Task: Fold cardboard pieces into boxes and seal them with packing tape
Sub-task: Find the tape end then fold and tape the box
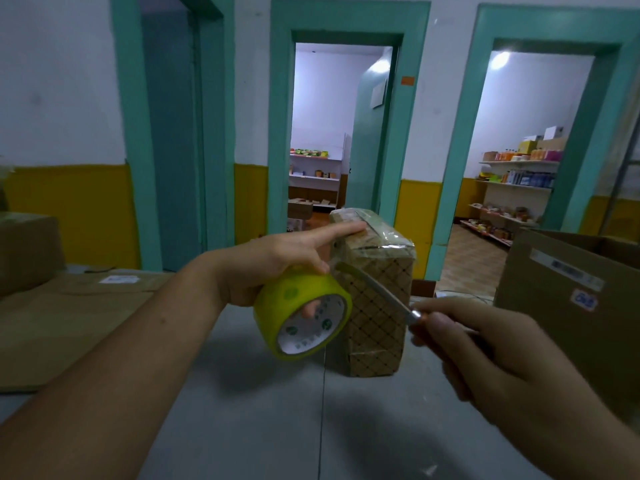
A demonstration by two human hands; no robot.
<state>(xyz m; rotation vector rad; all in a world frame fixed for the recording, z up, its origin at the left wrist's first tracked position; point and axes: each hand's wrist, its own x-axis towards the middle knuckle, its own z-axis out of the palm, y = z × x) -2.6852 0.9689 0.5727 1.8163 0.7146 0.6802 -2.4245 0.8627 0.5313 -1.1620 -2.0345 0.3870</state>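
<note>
Now, centre stage: the box (377,299) stands on end on the grey table (259,410), a diamond-patterned cardboard piece with glossy clear tape wrapped over its top. The left hand (277,258) grips the yellow-green tape roll (301,306) just beside the box's left face. Its fingers are curled through the core (one fingertip shows inside the ring), and the thumb clamps the outer rim. The index finger (343,230) alone is stretched out straight and lies on the box's top edge.

Over on the other side, the right hand (485,344) pinches a small knife (377,292) by its handle, thumb and fingers curled tight round it. The thin blade slants up and left across the front of the box. Its tip sits at the box's left edge, just above the roll; whether it meets the tape there I cannot tell.

Around the action: flat cardboard (69,317) lies spread on the left. A big open carton (568,306) stands on the right, and stocked shelves (516,181) show through the green-framed doorways beyond.
</note>
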